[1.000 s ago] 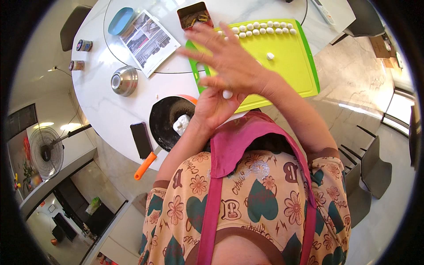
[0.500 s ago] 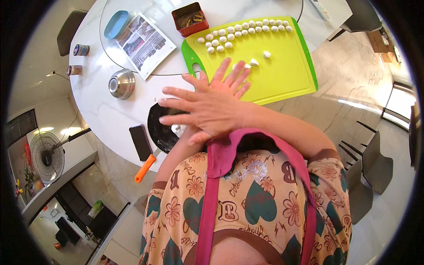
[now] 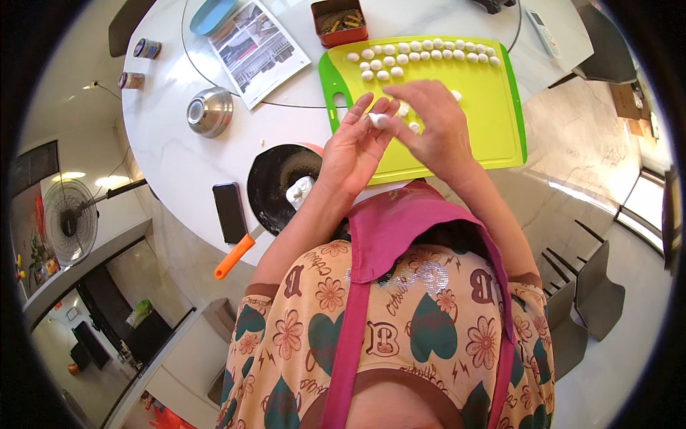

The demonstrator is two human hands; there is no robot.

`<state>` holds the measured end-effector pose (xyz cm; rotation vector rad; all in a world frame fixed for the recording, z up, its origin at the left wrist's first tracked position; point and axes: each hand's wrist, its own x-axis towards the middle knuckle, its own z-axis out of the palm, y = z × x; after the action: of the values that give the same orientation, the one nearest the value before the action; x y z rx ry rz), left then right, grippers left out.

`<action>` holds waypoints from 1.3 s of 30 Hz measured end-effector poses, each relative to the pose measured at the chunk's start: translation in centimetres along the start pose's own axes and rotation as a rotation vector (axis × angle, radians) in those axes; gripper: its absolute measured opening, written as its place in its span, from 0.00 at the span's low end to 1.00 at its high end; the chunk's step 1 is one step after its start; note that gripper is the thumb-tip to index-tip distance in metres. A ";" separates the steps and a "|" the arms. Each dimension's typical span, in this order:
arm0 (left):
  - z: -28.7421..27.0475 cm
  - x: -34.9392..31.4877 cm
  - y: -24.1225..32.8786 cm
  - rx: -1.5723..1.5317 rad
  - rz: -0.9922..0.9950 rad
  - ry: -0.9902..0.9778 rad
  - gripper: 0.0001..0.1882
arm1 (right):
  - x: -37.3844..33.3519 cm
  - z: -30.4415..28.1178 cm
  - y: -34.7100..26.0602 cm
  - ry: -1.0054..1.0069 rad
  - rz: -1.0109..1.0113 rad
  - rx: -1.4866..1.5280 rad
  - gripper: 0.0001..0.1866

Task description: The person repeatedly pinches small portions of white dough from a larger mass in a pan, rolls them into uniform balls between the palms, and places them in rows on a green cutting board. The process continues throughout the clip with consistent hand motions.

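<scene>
My left hand (image 3: 351, 154) is turned palm up with its fingers curled, holding a small piece of white dough (image 3: 376, 121) at the fingers. My right hand (image 3: 439, 129) hovers over the cutting board with its thumb at the dough and its other fingers apart from the thumb. Beneath both is the yellow-green cutting board (image 3: 471, 146). Small white dough balls (image 3: 396, 72) sit in rows along its far side. A few rougher dough pieces (image 3: 414, 128) lie near my right hand, partly hidden by it.
Left of my left forearm is a dark pan (image 3: 268, 175) with an orange handle and a white dough lump (image 3: 299, 191) inside. Around it are a phone (image 3: 229, 213), an upturned metal bowl (image 3: 210, 112), a printed sheet (image 3: 261, 57) and a red tin (image 3: 339, 34).
My hands were crossed with palms together and fingers spread. They have since parted and uncrossed, revealing the piece of dough between them. The view has shifted slightly.
</scene>
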<state>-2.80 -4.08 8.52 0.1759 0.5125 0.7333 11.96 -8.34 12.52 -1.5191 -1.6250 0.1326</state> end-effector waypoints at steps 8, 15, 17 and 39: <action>0.1 0.2 0.1 0.066 0.090 0.179 0.15 | -1.3 1.3 -0.9 0.021 0.295 0.322 0.14; -0.2 0.1 0.4 -0.145 -0.077 0.037 0.20 | -2.1 2.3 -2.0 -0.111 -0.205 -0.049 0.19; 0.1 -0.4 0.6 -0.016 -0.084 0.058 0.19 | -1.7 1.5 -2.8 -0.117 -0.202 -0.126 0.19; -0.6 0.7 -1.6 -0.334 -0.205 -0.226 0.38 | 0.4 5.4 -1.5 -0.334 -0.243 0.169 0.32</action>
<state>-1.74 -4.85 7.17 -0.1044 0.1837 0.5792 7.44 -5.83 10.32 -1.2061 -1.9934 0.3965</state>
